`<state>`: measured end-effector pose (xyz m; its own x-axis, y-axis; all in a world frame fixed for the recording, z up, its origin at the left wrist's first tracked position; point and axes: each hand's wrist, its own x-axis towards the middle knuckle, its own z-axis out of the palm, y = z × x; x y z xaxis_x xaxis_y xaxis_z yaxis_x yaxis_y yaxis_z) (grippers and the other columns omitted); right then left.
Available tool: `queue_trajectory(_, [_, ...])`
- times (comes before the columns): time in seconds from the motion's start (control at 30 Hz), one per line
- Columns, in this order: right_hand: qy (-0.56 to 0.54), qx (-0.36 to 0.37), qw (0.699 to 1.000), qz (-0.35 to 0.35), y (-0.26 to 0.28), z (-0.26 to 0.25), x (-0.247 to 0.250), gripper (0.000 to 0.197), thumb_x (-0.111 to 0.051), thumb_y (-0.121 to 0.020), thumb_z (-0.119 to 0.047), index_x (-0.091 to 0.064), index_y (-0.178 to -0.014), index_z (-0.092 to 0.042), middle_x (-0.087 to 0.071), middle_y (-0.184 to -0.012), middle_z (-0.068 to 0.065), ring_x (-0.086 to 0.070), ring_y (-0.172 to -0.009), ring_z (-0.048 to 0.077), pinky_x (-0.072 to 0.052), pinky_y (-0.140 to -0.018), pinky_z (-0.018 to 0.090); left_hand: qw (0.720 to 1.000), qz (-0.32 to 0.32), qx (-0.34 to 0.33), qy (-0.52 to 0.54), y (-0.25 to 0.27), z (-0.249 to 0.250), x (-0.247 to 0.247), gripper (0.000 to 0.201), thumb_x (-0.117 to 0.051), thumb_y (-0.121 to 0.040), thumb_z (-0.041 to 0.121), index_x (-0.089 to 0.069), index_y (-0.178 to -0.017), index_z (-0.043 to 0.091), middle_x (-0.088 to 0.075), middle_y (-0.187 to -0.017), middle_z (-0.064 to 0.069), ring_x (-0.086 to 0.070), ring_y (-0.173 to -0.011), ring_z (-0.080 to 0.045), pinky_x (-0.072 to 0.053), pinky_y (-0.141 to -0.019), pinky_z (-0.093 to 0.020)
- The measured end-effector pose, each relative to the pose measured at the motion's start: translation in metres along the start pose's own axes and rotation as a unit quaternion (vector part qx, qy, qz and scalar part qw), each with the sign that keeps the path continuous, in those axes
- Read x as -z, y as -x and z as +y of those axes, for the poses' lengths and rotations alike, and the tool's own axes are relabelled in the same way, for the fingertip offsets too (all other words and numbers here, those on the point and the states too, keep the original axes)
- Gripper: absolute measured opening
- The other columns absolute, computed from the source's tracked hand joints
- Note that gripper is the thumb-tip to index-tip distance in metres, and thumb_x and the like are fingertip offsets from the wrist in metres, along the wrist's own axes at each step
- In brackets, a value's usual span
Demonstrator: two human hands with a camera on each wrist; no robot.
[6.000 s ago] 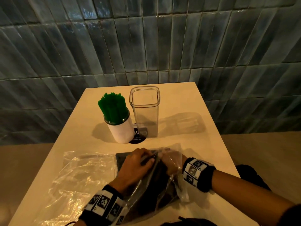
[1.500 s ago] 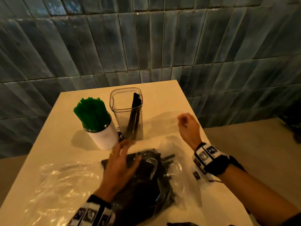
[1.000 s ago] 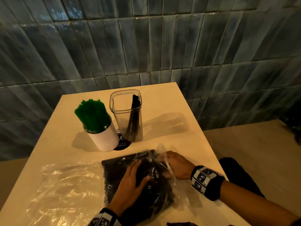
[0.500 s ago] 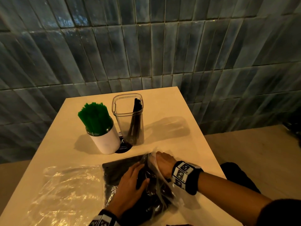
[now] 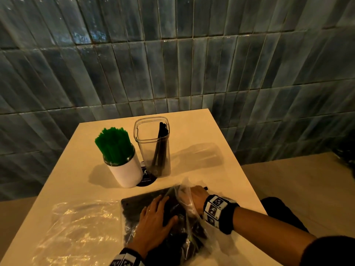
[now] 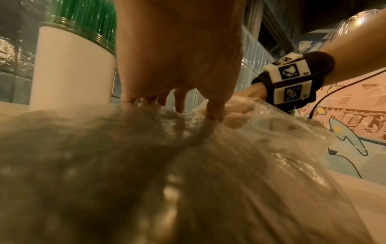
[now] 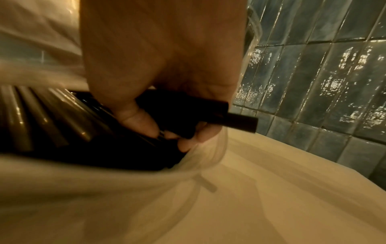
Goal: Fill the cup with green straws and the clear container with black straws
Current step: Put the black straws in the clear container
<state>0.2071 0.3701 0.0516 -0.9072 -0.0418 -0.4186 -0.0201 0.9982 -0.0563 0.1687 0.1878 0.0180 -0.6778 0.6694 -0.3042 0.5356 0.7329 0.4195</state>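
Note:
A white cup (image 5: 125,170) packed with green straws (image 5: 113,144) stands mid-table, seen close in the left wrist view as well (image 6: 71,66). Beside it the clear container (image 5: 152,148) holds a few black straws (image 5: 160,146). A clear plastic bag of black straws (image 5: 172,233) lies at the near edge. My left hand (image 5: 153,221) presses flat on the bag with straight fingers (image 6: 179,100). My right hand (image 5: 196,194) is inside the bag's mouth, and its fingers (image 7: 137,118) curl round a bunch of black straws (image 7: 208,113) whose ends stick out past the hand.
An empty crumpled plastic bag (image 5: 76,231) lies on the table's near left. A dark round sticker (image 5: 147,178) sits under the cup and container. A tiled wall (image 5: 172,54) backs the table (image 5: 201,131); the floor drops off to the right.
Since 1.5 s ago my right hand came down from above the table into the bag's mouth and took hold of black straws. My left hand stayed on the bag.

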Motion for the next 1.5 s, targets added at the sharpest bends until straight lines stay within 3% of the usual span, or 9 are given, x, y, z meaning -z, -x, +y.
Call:
queue_trajectory(0.13, [0.06,-0.007,0.998,-0.027,0.017,0.02,0.004,0.036,-0.055,-0.088,-0.022,-0.05,-0.119,-0.005,-0.058,-0.113,0.017,-0.056,-0.103,0.036,-0.04,-0.087,0.038,0.999,-0.022,0.016,-0.045,-0.003,-0.002,-0.003,0.099,-0.003,-0.065,0.084,-0.005,-0.148,0.031,0.001,-0.158,0.003,-0.007,-0.144,-0.017,0.0,-0.116,-0.041])
queue_trajectory(0.23, [0.051,-0.041,0.998,-0.016,0.039,0.042,0.009,0.018,-0.056,-0.083,-0.025,-0.051,-0.096,-0.014,-0.059,-0.096,0.012,-0.059,-0.09,0.03,-0.042,-0.08,0.036,0.998,-0.03,0.023,-0.055,-0.007,-0.003,-0.006,0.095,-0.005,-0.068,0.082,-0.003,-0.149,0.031,0.005,-0.158,0.004,-0.002,-0.145,-0.016,0.002,-0.116,-0.043])
queue_trajectory(0.6, [0.097,-0.19,0.977,-0.011,0.124,0.137,0.064,0.027,-0.048,-0.085,-0.038,-0.054,-0.11,-0.029,-0.063,-0.106,-0.001,-0.062,-0.099,0.021,-0.049,-0.084,0.034,0.993,-0.092,0.006,-0.077,-0.011,0.0,-0.008,0.114,0.014,-0.038,0.09,0.01,-0.143,0.047,0.018,-0.156,-0.003,0.014,-0.144,-0.024,0.003,-0.114,-0.052])
queue_trajectory(0.77, [0.137,-0.26,0.953,0.076,0.141,0.139,0.101,0.027,-0.048,-0.087,-0.043,-0.053,-0.111,-0.032,-0.063,-0.105,-0.003,-0.062,-0.097,0.017,-0.048,-0.081,0.031,0.995,-0.087,0.033,-0.022,-0.012,0.007,0.004,0.108,-0.013,-0.051,0.091,0.002,-0.146,0.041,0.009,-0.158,-0.001,0.004,-0.145,-0.023,-0.002,-0.116,-0.05])
queue_trajectory(1.0, [0.154,-0.155,0.969,0.12,0.114,0.064,0.12,0.022,-0.049,-0.083,-0.027,-0.054,-0.104,-0.025,-0.062,-0.099,-0.003,-0.062,-0.092,0.021,-0.041,-0.073,0.03,0.94,0.291,-0.175,0.012,-0.016,0.051,0.061,0.103,-0.052,-0.069,0.078,-0.002,-0.147,0.033,-0.012,-0.157,-0.004,-0.009,-0.144,-0.022,-0.014,-0.111,-0.047])
queue_trajectory(1.1, [0.149,-0.074,0.976,0.137,0.097,0.021,0.125,0.026,-0.049,-0.081,-0.022,-0.053,-0.107,-0.021,-0.061,-0.103,0.001,-0.06,-0.094,0.026,-0.035,-0.075,0.031,0.958,0.227,-0.175,-0.026,-0.016,0.068,0.079,0.081,-0.063,-0.077,0.058,-0.025,-0.143,0.028,-0.042,-0.142,0.0,-0.041,-0.13,-0.019,-0.033,-0.108,-0.04])
queue_trajectory(1.23, [0.181,0.002,0.966,0.186,0.084,-0.003,0.134,0.036,-0.058,-0.081,-0.03,-0.052,-0.115,-0.021,-0.057,-0.115,0.003,-0.052,-0.109,0.026,-0.026,-0.099,0.039,0.971,0.194,-0.131,0.057,-0.016,0.053,0.075,0.032,-0.065,-0.085,0.031,-0.056,-0.114,0.02,-0.067,-0.098,0.003,-0.064,-0.087,-0.01,-0.053,-0.077,-0.024])
queue_trajectory(1.33, [0.05,0.012,0.975,0.218,0.088,0.015,0.147,0.077,-0.065,-0.069,-0.064,-0.04,-0.135,-0.034,-0.033,-0.145,-0.003,-0.023,-0.138,0.017,0.003,-0.116,0.048,0.956,0.225,-0.126,0.142,-0.009,0.035,0.067,0.029,-0.071,-0.081,0.024,-0.061,-0.108,0.02,-0.061,-0.082,0.016,-0.057,-0.071,0.009,-0.044,-0.066,-0.003])
queue_trajectory(1.5, [-0.377,0.059,0.836,0.395,0.081,0.006,0.139,0.059,-0.048,-0.08,-0.064,-0.054,-0.128,-0.03,-0.046,-0.133,-0.014,-0.037,-0.12,-0.011,-0.025,-0.102,0.007,0.94,0.241,-0.116,0.214,0.001,0.038,0.061,0.031,-0.075,-0.076,0.021,-0.053,-0.083,0.041,-0.059,-0.072,0.018,-0.058,-0.08,0.009,-0.046,-0.063,-0.009])
